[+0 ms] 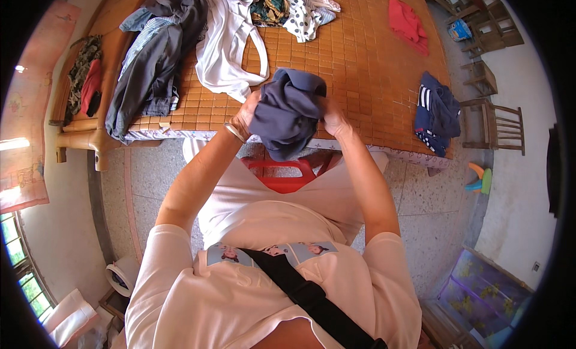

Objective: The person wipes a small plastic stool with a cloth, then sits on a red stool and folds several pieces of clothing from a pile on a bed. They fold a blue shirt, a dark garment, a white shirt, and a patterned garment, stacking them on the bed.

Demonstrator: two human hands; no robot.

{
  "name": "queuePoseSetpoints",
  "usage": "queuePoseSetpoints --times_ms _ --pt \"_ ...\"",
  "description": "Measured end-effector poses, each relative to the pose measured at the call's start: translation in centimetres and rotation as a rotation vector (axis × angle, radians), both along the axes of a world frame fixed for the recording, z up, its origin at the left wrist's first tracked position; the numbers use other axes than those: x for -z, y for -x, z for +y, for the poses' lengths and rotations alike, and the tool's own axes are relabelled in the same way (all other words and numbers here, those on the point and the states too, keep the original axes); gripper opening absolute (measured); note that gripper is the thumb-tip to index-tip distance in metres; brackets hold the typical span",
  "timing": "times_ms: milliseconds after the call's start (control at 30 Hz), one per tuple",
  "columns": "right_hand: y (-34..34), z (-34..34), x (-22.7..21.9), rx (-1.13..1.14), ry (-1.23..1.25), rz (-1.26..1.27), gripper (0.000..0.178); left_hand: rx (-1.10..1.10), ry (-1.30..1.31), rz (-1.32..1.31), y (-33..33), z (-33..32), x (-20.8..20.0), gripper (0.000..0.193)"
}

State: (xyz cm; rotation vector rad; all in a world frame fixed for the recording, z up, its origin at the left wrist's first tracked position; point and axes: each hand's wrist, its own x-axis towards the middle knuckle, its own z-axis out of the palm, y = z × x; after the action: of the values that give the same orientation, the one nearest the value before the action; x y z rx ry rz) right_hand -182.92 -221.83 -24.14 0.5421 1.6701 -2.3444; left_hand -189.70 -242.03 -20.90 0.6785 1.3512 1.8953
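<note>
A dark grey-blue garment (pixel 285 112), bunched up so that its kind does not show, is held up at the near edge of the bed. My left hand (pixel 247 115) grips its left side, with a bracelet at the wrist. On its right side my right hand (pixel 333 117) closes on the cloth. Most of my fingers are hidden behind the folds. A white garment with a strap (pixel 225 55) lies just beyond my left hand. Further left, dark grey trousers (pixel 153 70) are spread over the bed mat.
The bed has a brown tiled mat (pixel 360 67). On it lie a polka-dot cloth (pixel 303 19), a red cloth (pixel 408 25) and a stack of folded navy clothes (pixel 437 115). A red plastic seat (pixel 282 176) shows between my legs. A wooden chair (pixel 495 126) stands at right.
</note>
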Motion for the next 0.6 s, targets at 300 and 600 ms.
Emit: queuePoseSetpoints --times_ms 300,600 --pt "-1.9 -1.1 -0.8 0.088 0.184 -0.271 0.026 -0.158 0.193 0.393 -0.5 0.0 -1.4 0.045" --pt "-4.0 0.9 -7.0 -0.338 0.001 0.261 0.019 0.311 -0.278 -0.485 4.5 -4.7 2.2 0.035"
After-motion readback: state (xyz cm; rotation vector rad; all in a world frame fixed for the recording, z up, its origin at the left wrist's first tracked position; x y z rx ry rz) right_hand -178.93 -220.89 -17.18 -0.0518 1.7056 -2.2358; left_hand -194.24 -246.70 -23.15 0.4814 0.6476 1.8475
